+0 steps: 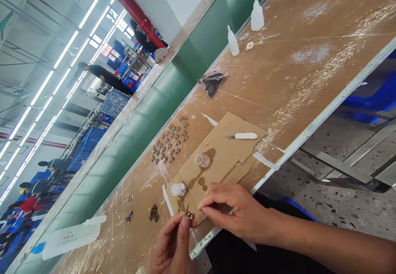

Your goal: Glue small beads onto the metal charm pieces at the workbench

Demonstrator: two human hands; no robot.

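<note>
Brown board with a scuffed, pale-flecked skin makes up the surface point(272, 80), edged by a metal strip and set tilted across the view. On it lies a sheet of corrugated cardboard point(235, 125), torn along one side, blotched with dark damp stains and bordered by strips of white tape. Just beyond its near end, the left grip point(175, 245) pinches a tiny part point(189, 215), greenish with a dark thin stem, between thumb and fingertips. The right grip point(230, 210) sits close by with thumb and forefinger drawn together; whether anything is between them I cannot tell.

Two small clear cups point(202, 160) stand on the cardboard, the nearer one whitish inside, and a knife point(246, 135) with a smooth white handle lies farther along. Beside the sheet are scattered blue-and-gold pieces point(172, 151) and a heap of dark bits point(154, 213). A translucent bottle with a blue cap point(72, 237) lies on its side; two nozzle-topped squeeze bottles point(257, 16) stand at the far end, past a crumpled dark scrap point(213, 83).

Behind runs a glossy green panel point(192, 59); beyond it are strip lights, blue crates point(89, 144) and several people.
</note>
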